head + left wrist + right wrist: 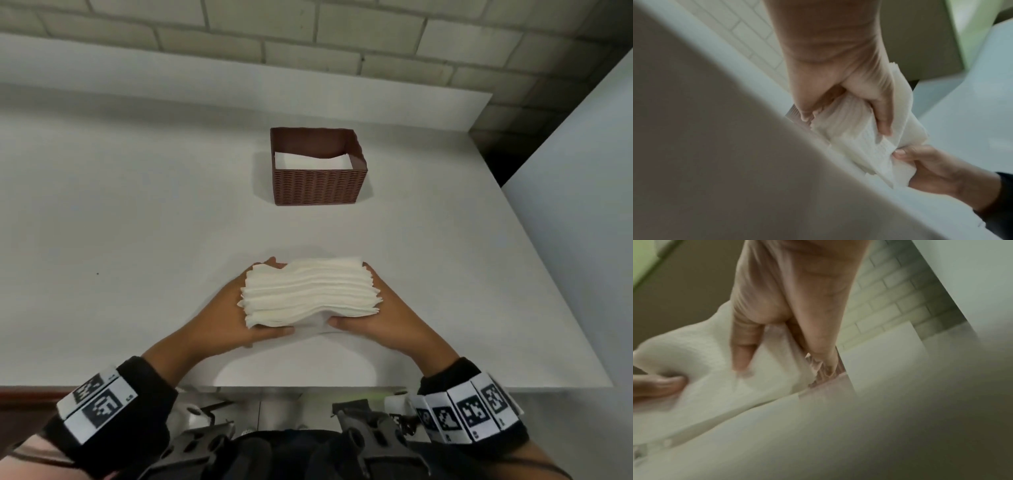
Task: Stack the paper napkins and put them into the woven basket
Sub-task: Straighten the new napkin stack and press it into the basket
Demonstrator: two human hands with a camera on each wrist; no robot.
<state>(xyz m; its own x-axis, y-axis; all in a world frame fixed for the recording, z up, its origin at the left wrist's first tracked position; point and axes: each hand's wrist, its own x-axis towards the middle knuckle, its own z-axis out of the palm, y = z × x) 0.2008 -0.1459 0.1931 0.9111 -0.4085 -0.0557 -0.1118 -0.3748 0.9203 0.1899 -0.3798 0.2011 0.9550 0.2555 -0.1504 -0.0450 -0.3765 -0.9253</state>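
**Napkin stack squeezed between both hands, basket waiting beyond**

The napkins (310, 294) sit as one thick, wavy pile near the front edge of the table (137, 212), their edges ragged and not yet flush. The left hand (222, 318) cups the pile's left end, fingers curled round the far corner and thumb laid along the near bottom edge; the right hand (380, 318) mirrors it on the other end, thumb pinching the lower sheets. Pressing in from both ends at once looks meant to square the pile and keep loose sheets from sliding out when it is lifted. In the left wrist view the pile bows under the thumbs, so the grip seems firm.

The basket (318, 185) stands well apart, farther back on the table and straight ahead of the pile, open side up. A white layer already lies flat in its bottom. A brick wall (308, 34) runs behind the table.
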